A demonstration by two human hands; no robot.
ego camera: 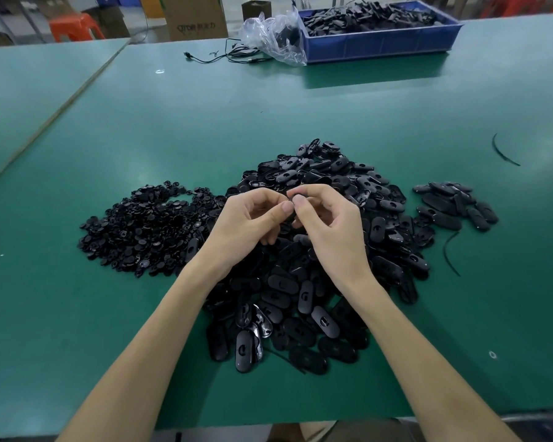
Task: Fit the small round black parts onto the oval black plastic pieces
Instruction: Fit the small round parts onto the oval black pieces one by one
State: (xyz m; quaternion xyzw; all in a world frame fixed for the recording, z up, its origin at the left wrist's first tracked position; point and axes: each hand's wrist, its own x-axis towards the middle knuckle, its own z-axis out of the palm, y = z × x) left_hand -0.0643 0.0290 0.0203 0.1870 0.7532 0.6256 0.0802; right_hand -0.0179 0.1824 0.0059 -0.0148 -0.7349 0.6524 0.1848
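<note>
A big heap of oval black plastic pieces (313, 275) covers the middle of the green table. To its left lies a pile of small round black parts (144, 228). A smaller group of oval pieces (454, 205) sits to the right. Both hands meet above the big heap. My left hand (246, 228) and my right hand (329, 224) pinch one black piece (292, 199) between thumbs and fingertips; most of it is hidden by the fingers, so I cannot tell whether a round part is on it.
A blue crate (383, 43) full of black parts stands at the back right, with a clear plastic bag (272, 36) and black cables (224, 55) beside it. Black strips (502, 151) lie at the right. Cardboard boxes (195, 17) stand behind the table.
</note>
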